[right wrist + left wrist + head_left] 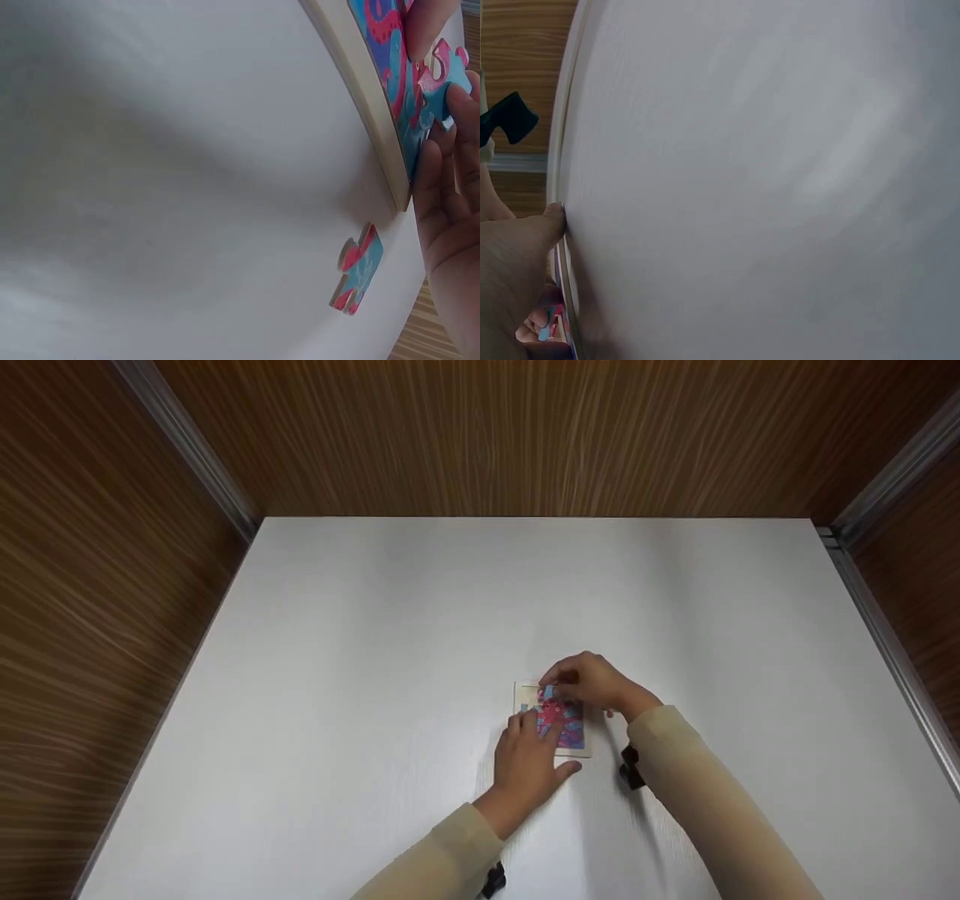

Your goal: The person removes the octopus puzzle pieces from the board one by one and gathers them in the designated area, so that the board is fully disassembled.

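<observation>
A jigsaw puzzle in a pale wooden tray [529, 691] lies on the white table, its picture pink, blue and purple. Part of the tray's left side shows bare wood. My right hand [592, 681] pinches a blue-and-pink puzzle piece [444, 81] between thumb and fingers, tilted above the far part of the tray. My left hand [526, 761] rests over the near left part with its fingers extended onto the puzzle and the thumb spread aside. In the left wrist view only a part of the left hand [514, 259] shows, beside the tray edge.
One loose puzzle piece [358, 270] lies on the table to the right of the tray, partly hidden by the right wrist in the head view. Wood-grain panels [480, 442] border the white table [360, 660] at the back and both sides.
</observation>
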Demonstrator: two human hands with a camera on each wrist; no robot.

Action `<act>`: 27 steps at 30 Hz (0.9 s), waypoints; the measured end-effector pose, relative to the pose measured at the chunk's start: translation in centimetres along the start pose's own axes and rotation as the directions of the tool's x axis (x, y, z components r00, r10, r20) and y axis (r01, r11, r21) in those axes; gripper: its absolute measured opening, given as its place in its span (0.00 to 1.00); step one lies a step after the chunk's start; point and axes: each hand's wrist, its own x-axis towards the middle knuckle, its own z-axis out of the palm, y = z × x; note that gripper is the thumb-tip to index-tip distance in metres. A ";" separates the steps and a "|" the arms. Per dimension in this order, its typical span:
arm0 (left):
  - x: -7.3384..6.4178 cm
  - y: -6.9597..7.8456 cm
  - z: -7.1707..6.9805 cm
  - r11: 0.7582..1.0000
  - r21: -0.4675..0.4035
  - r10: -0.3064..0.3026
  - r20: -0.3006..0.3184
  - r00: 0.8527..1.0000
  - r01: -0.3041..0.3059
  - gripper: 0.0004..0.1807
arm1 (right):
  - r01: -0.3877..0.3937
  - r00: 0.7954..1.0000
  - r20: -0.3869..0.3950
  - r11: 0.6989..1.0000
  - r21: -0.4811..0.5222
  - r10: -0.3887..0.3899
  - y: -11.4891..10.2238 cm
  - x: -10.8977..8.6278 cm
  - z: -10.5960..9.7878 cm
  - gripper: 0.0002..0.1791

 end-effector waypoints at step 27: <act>0.4 0.0 -0.1 1.000 0.021 0.003 -0.001 1.000 -0.003 0.37 | 0.075 0.997 -0.030 0.993 0.092 -0.072 2.1 -1.7 -3.0 0.10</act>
